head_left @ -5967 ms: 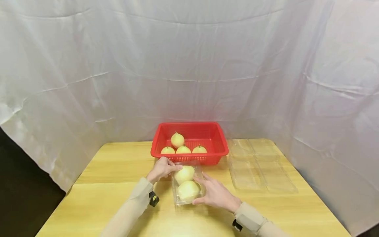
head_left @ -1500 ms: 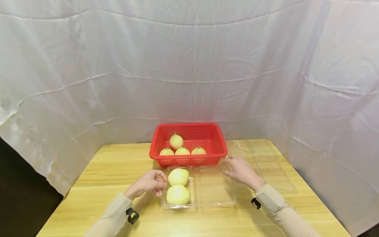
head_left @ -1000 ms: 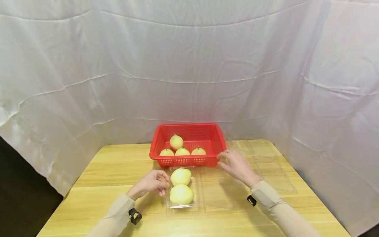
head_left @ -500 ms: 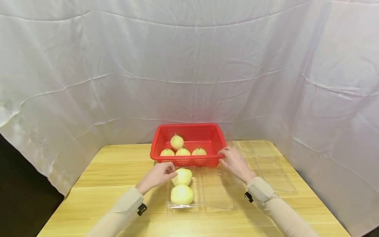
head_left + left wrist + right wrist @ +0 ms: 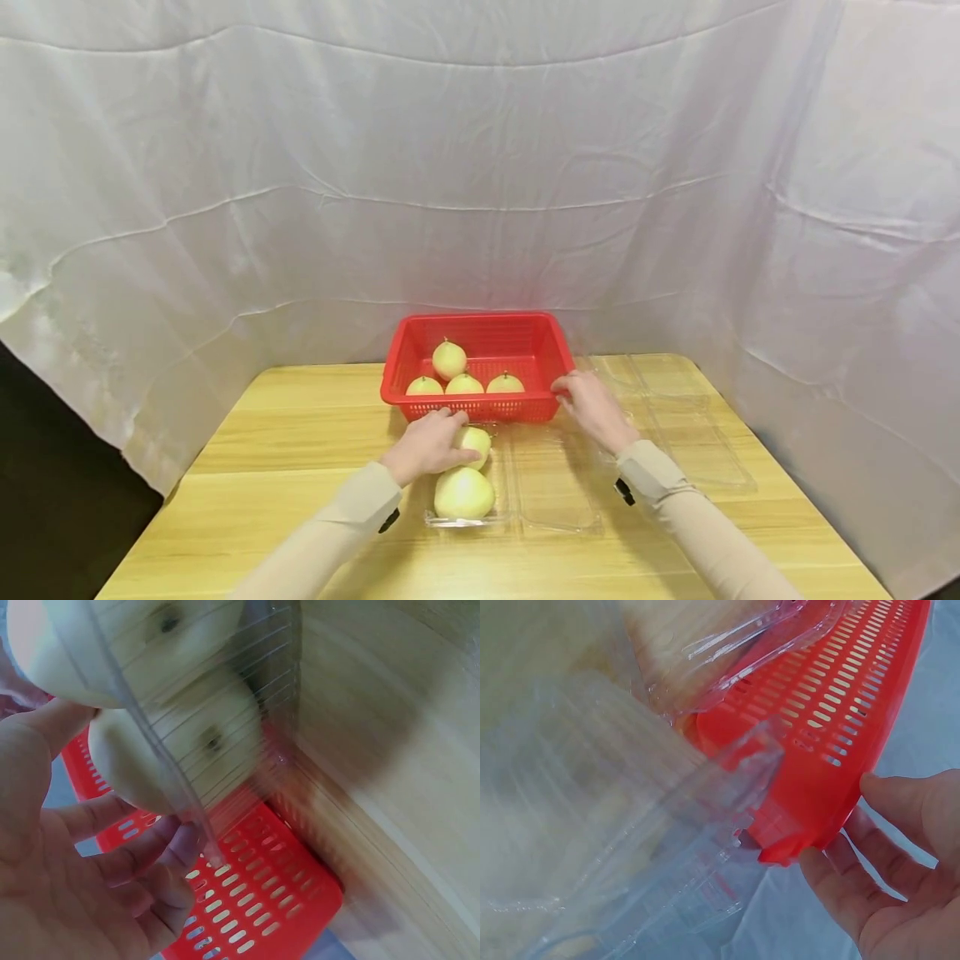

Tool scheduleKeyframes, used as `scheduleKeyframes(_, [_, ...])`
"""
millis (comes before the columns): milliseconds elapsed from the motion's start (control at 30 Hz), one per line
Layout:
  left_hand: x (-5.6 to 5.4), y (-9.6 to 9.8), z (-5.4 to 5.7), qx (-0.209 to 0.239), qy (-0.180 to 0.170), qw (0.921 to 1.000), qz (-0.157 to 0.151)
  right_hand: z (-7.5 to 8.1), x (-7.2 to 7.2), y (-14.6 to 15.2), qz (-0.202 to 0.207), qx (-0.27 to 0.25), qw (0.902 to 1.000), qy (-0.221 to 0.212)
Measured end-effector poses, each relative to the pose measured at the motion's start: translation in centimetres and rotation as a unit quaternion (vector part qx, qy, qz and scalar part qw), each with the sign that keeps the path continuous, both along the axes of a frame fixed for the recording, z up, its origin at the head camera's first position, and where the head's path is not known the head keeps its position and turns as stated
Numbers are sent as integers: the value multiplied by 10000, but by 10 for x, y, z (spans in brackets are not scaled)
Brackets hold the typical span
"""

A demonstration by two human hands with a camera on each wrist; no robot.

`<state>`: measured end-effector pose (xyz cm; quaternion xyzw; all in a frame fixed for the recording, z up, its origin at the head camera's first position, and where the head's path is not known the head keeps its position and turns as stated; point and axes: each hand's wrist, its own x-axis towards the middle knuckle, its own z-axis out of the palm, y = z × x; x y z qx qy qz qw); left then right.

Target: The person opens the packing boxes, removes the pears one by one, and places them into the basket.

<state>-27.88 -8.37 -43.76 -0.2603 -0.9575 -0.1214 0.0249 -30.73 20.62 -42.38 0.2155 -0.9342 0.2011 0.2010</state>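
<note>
A clear hinged plastic clamshell box [image 5: 501, 500] lies unfolded on the table, its lid [image 5: 558, 492] flat to the right. Two pale yellow pears sit in its left half, a near pear [image 5: 463, 493] and a far pear [image 5: 476, 446]. My left hand [image 5: 431, 446] spans the far pear, thumb on its near side and fingers on its far side; in the left wrist view the fingertips [image 5: 184, 832] also reach the box's edge. With thumb and fingers my right hand [image 5: 596, 408] grips the front right corner of the red basket [image 5: 525, 406].
Several more pears [image 5: 450, 360] lie inside the basket. Further clear clamshell boxes [image 5: 693, 433] lie on the right of the wooden table [image 5: 300, 433]; their edges are hard to make out. A grey cloth [image 5: 480, 167] hangs behind and at the sides.
Both pears and the box have been set down, with the lid laid out to the right. My left hand has moved onto the far pear; my right hand has gone to the basket corner.
</note>
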Motion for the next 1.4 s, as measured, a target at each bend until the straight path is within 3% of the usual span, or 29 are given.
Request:
scheduleKeyframes(333, [-1,13,-2,-382,148,9984,387,2,-1,-3,-50,408,9989,207])
scheduleKeyframes(600, [1,24,2,-486,-212,9950,848,1,0,-3,-142,402,9990,90])
scheduleKeyframes(933, [-5,19,2,-142,-343,9963,774,-3,0,-6,-185,299,9994,-7])
scheduleKeyframes(1233, [-2,19,26,521,-138,9970,563,0,-1,-4,-201,324,9993,40])
scheduleKeyframes(1400, [-5,16,45,1372,-368,9888,447,1,1,-5,-201,331,9992,54])
